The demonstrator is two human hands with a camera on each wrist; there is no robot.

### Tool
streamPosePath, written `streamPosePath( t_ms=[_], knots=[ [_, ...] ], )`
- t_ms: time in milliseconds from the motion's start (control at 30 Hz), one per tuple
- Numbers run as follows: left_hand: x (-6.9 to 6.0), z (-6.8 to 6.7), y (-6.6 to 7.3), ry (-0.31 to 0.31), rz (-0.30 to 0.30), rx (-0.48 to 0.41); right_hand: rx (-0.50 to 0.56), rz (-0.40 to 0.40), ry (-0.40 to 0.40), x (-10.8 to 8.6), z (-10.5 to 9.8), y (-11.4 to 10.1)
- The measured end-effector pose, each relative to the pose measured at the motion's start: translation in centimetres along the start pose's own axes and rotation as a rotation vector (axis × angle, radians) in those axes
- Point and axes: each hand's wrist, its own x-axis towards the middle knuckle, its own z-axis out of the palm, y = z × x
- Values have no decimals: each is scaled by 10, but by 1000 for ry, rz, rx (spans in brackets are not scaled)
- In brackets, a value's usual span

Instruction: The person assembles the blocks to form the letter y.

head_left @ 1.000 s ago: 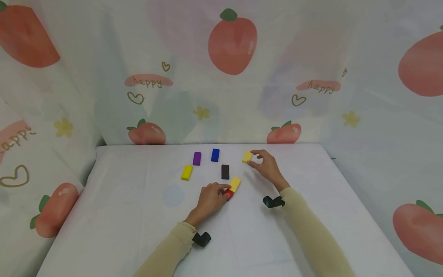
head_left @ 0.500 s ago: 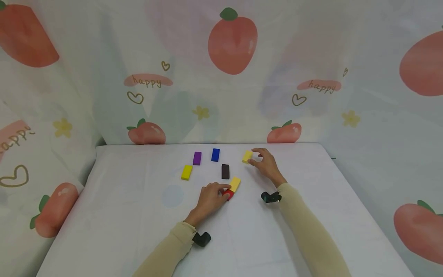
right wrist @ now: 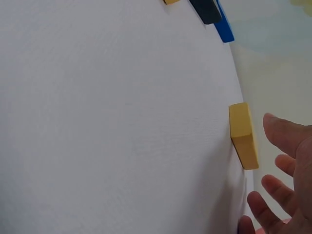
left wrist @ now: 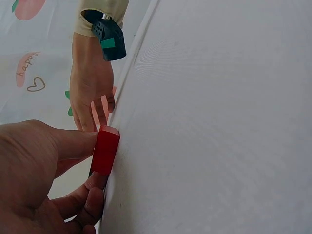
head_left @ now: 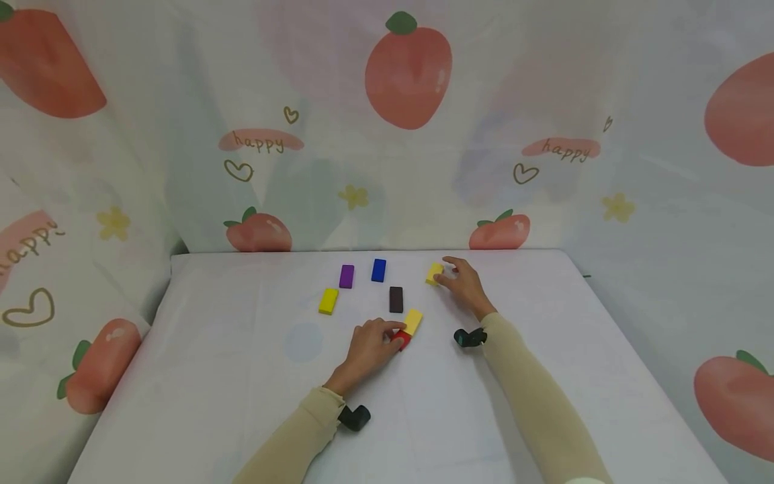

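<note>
Pinched between thumb and fingers of my left hand [head_left: 367,346] is a red block [head_left: 402,337], seen from its end in the left wrist view [left wrist: 105,151]. A light orange block [head_left: 413,322] lies against its far end. My right hand [head_left: 469,286] is beside a pale yellow block [head_left: 433,273] at the back of the table. In the right wrist view a gap shows between the thumb of the right hand [right wrist: 304,168] and that block [right wrist: 243,134], and the fingers are spread.
A dark brown block [head_left: 396,300] lies just beyond the left hand. Farther back are a blue block [head_left: 378,270] and a purple one [head_left: 347,276], with a bright yellow block [head_left: 328,301] to the left. A patterned cloth wall [head_left: 314,181] stands behind the white table [head_left: 211,370].
The right hand's index finger has lifted off the pale yellow block, and its wrist has shifted slightly left and away. That block stays about where it was. The left hand keeps its hold on the red block.
</note>
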Motion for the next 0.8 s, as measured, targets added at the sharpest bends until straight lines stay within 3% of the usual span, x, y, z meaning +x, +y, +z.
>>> streamPosePath(
  t_ms=[800],
  knots=[
    [0,1,0,8,8,-1,-40,36,-55,12,4,4]
  ],
)
